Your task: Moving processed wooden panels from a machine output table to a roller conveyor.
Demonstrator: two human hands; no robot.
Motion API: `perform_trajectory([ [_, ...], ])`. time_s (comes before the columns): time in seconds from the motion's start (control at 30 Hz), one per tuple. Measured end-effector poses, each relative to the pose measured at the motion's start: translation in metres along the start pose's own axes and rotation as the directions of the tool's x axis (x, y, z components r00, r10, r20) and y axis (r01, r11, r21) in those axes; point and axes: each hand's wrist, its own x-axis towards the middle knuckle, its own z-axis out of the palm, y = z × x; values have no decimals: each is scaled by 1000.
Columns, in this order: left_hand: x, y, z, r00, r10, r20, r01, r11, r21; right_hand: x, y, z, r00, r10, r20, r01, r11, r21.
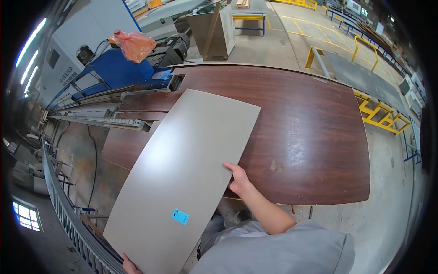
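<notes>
A large, smooth grey-beige panel (182, 150) slants across the middle of the view, with a small blue label (180, 216) stuck near its lower end. My right hand (238, 179) grips the panel's right edge, thumb on the top face and the other fingers mostly hidden beneath. At the lower left, my left hand (129, 265) holds the panel's left edge near its close end; only part of it shows. The panel's far end lies over a dark red-brown wood-grain table (305, 132), while its near end reaches past the table toward me.
Left of the table stands a blue and white machine (109, 68) with a metal rail (105, 121) and an orange-pink plastic bag (135, 45) on top. A roller conveyor (68, 205) curves along the left. Yellow metal frames (381, 114) stand beyond the table's right side.
</notes>
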Motion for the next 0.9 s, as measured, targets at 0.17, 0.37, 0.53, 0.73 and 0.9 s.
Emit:
perform_trajectory([
  [0.17, -49, -38, -41, 996, -20, -92, 6, 989, -148, -2, 6, -28, 999, 41, -7, -41, 999, -24],
  [0.37, -23, -155, -215, 912, 46, -407, -26, 998, 54, -42, 28, -45, 994, 94, 50, -92, 995, -43],
  [0.53, -103, -140, -239, 887, -46, -460, 16, 997, -70, -90, 44, -13, 979, 186, 85, -166, 966, -199],
  [0.73, -213, -209, -296, 758, -143, -636, -41, 963, -265, -136, 88, 46, 851, 377, 367, -222, 890, -399],
  [0.9, -323, -292, -364, 615, -353, -705, -97, 854, -512, -216, 177, 71, 732, 509, 453, -231, 811, -537],
])
